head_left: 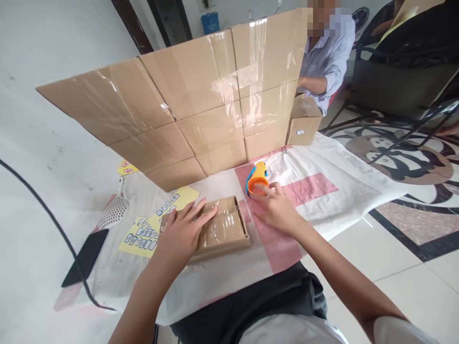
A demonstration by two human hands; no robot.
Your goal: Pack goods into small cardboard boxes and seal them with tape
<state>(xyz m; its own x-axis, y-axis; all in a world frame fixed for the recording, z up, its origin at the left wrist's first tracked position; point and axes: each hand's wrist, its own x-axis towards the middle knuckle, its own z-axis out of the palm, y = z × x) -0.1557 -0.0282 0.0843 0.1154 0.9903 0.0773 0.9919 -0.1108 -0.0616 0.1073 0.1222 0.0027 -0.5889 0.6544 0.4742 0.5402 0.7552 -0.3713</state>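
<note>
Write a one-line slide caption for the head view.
Left hand pressed flat on a taped cardboard box, right hand on an orange tape dispenser, before a taped cardboard wall.

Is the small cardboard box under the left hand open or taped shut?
Shut. The small cardboard box lies flat with its flaps down under shiny clear tape, and the left hand presses on its top.

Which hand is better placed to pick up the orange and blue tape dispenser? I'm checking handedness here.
The right hand: its fingers already touch the orange and blue tape dispenser. The left hand lies flat on the small taped cardboard box, holding it down.
</note>
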